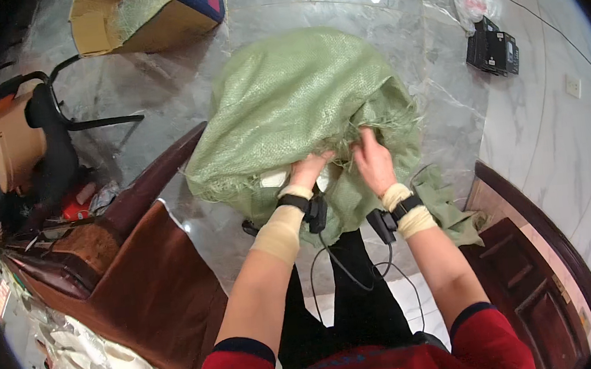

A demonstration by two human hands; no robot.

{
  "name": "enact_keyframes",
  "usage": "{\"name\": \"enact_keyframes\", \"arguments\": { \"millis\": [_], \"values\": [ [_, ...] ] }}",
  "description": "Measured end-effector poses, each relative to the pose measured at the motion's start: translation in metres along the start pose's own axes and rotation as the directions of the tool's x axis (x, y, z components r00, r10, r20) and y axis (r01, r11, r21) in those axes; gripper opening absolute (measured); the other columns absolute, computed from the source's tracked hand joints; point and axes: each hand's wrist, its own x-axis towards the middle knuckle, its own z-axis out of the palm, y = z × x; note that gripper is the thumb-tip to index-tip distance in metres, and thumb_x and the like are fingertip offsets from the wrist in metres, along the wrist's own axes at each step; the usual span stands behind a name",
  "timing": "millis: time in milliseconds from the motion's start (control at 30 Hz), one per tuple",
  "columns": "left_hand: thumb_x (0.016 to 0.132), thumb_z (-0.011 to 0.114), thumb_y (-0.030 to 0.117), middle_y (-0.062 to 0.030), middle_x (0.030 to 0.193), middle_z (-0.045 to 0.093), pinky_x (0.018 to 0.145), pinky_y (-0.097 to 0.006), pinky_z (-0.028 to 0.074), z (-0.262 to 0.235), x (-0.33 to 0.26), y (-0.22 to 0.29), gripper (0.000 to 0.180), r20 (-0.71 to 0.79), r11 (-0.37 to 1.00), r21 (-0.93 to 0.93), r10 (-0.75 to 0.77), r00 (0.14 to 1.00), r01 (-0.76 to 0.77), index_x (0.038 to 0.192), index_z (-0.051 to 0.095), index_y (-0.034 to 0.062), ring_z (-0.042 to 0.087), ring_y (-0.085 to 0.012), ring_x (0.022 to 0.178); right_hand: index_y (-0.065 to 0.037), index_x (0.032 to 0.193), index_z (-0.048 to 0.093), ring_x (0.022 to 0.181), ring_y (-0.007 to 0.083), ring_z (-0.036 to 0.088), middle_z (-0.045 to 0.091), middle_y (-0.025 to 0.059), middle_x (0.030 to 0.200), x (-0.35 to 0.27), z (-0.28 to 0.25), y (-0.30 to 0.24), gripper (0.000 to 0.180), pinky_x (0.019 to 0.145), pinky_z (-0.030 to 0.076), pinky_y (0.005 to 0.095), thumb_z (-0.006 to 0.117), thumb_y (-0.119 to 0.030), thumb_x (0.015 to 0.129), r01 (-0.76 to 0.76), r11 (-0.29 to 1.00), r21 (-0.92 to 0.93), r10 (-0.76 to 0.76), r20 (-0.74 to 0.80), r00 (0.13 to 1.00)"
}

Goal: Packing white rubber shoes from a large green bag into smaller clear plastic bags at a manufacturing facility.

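Observation:
A large, full green woven sack (294,92) lies on the floor in front of my legs, its frayed mouth toward me. My right hand (376,162) pinches the frayed edge at the right of the opening. Left of it, my left hand (310,167) has its fingers closed on the near edge of the sack, the tips partly hidden by the fabric. Something white (273,179) shows in the opening beside my left wrist. What else fills the sack is hidden.
At the far left stands an open cardboard box (98,22) with pale shredded stuff. Brown-covered furniture (156,290) is close on my left, with a black-framed chair (53,101) beyond. Black devices (492,48) lie by the right wall. A dark wooden door panel (533,289) is at near right.

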Motion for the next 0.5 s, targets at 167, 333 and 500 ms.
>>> {"name": "enact_keyframes", "arguments": {
  "millis": [167, 333, 500],
  "values": [
    [0.091, 0.059, 0.044, -0.0133, 0.151, 0.042, 0.116, -0.038, 0.024, 0.015, 0.039, -0.046, 0.065, -0.006, 0.952, -0.223, 0.216, 0.976, -0.211, 0.143, 0.046, 0.0075, 0.035, -0.0306, 0.140, -0.005, 0.105, 0.056, 0.085, 0.0363, 0.064, 0.063, 0.0171, 0.094, -0.055, 0.001, -0.014, 0.024, 0.071, 0.052, 0.0434, 0.059, -0.002, 0.082, 0.313, 0.948, 0.055, -0.317, 0.092, 0.944],
    [0.091, 0.058, 0.043, -0.0163, 0.140, 0.054, 0.109, -0.042, 0.035, 0.029, 0.041, -0.040, 0.056, -0.047, 0.912, -0.208, 0.352, 0.935, -0.354, 0.133, 0.056, 0.0064, 0.048, -0.0350, 0.128, -0.005, 0.094, 0.061, 0.075, 0.0324, 0.065, 0.064, 0.0160, 0.084, -0.045, 0.044, -0.003, 0.012, 0.067, 0.053, 0.0381, 0.054, -0.002, 0.083, 0.132, 0.982, 0.136, -0.149, 0.119, 0.982],
    [0.091, 0.057, 0.047, -0.0151, 0.143, 0.051, 0.112, -0.040, 0.031, 0.009, 0.037, -0.049, 0.061, -0.179, 0.916, -0.301, 0.220, 0.959, -0.266, 0.136, 0.053, 0.0063, 0.045, -0.0341, 0.132, 0.004, 0.101, 0.059, 0.095, 0.0433, 0.055, 0.060, 0.0255, 0.100, 0.044, 0.009, -0.008, 0.018, 0.084, 0.043, 0.0477, 0.052, -0.010, 0.092, 0.008, 0.987, 0.161, 0.030, -0.237, 0.971]
  ]
}}
